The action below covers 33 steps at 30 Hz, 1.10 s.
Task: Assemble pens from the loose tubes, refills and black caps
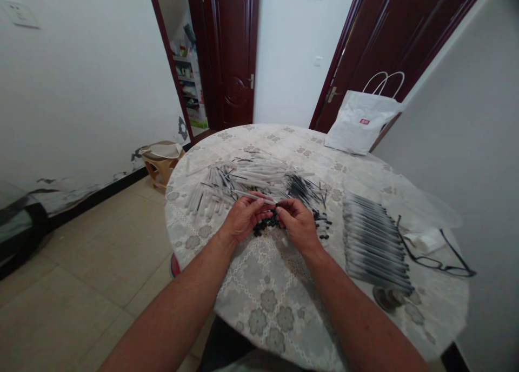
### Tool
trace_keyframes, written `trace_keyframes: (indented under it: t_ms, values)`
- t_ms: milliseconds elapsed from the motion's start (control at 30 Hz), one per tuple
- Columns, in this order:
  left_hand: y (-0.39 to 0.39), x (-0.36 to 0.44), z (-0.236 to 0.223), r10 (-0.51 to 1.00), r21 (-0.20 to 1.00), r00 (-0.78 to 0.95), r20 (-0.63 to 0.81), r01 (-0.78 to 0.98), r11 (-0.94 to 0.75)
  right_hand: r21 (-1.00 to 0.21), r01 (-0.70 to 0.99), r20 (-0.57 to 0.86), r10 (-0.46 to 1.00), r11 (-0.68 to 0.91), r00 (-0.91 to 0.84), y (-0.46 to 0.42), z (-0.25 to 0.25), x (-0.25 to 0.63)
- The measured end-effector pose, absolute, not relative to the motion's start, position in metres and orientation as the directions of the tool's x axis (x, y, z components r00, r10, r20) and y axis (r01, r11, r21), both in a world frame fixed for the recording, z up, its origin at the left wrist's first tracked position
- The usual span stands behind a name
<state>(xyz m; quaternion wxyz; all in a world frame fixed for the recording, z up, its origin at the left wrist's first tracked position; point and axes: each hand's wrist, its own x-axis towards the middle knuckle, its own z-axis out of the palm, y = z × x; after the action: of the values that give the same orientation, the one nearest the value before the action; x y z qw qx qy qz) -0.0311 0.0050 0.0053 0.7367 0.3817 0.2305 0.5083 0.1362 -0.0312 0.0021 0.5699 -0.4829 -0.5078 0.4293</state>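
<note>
Over the near side of the piles, my left hand point(245, 216) pinches a slim white pen barrel point(245, 194) that points to the upper left. At the barrel's right end, the fingertips of my right hand point(299, 223) close on a small black pen part point(277, 205), touching or nearly touching the barrel; whether it is fitted on, I cannot tell. Small black parts point(261, 228) lie heaped under and between both hands. Beyond them spreads a pile of white barrels point(259, 172). Thin dark rods point(300, 187) lie bunched just past my right hand.
A neat row of grey-looking pens point(375, 242) lies right of my right forearm. Eyeglasses point(440, 265) and a round, blurred object point(387, 299) are near it. A white paper bag point(363, 120) stands at the back of the round table point(275, 323). A stool point(161, 164) is at left.
</note>
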Motion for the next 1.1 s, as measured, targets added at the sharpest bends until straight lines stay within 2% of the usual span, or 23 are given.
trace_keyframes:
  t_ms: [133,300,500,733,900,1100]
  values:
    - [0.004,-0.030,0.006,0.931,0.824,0.362,0.053,-0.542,0.164,-0.982,0.041,0.190,0.974,0.187,0.125,-0.032,0.002,0.136]
    - [0.006,-0.028,0.003,0.932,0.853,0.357,0.059,-0.503,0.139,-0.948,0.195,0.283,0.946,0.251,0.157,-0.033,0.000,0.136]
    - [0.007,-0.028,0.002,0.935,0.863,0.352,0.038,-0.484,0.147,-0.811,0.431,0.482,0.869,0.395,0.113,-0.037,0.005,0.139]
    - [0.005,-0.027,0.002,0.926,0.877,0.376,0.027,-0.453,0.159,-0.840,0.473,0.365,0.922,0.267,0.129,-0.040,0.006,0.141]
    - [0.005,-0.027,0.000,0.929,0.877,0.366,0.053,-0.462,0.132,-0.865,0.404,0.375,0.918,0.297,0.129,-0.043,0.005,0.138]
    - [0.004,-0.027,0.003,0.930,0.880,0.367,0.031,-0.451,0.149,-0.842,0.461,0.354,0.932,0.280,0.080,-0.043,0.001,0.137]
